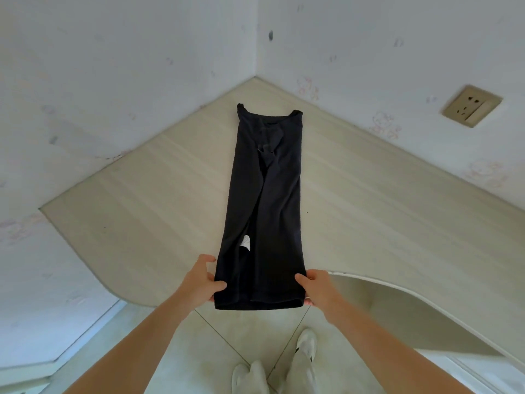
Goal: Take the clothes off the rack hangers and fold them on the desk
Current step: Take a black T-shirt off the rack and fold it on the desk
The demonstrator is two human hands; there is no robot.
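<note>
Now you are standing at the front edge of the desk (369,200), which is filling the corner between two white walls. A black garment (264,200) is lying on the desk as a long narrow strip, already folded lengthwise, and it is running from the front edge toward the far corner. Its neckline and two shoulder straps are pointing to the far corner, and its hem is hanging a little over the front edge, toward you. A small white label (245,242) is showing on the fabric, nearer the hem than the neckline.

Your left hand (199,282) is gripping the left corner of the hem, with the thumb lying on top of the cloth and the fingers curling around the side. Your right hand (316,288) is pinching the right corner of the hem in the same way, thumb on top. The two hands are apart, one at each side of the strip.

On the right wall a beige power socket (470,106) is sitting above the desk. Below the hem you are seeing the tiled floor (221,342) and your two light shoes (305,344).
</note>
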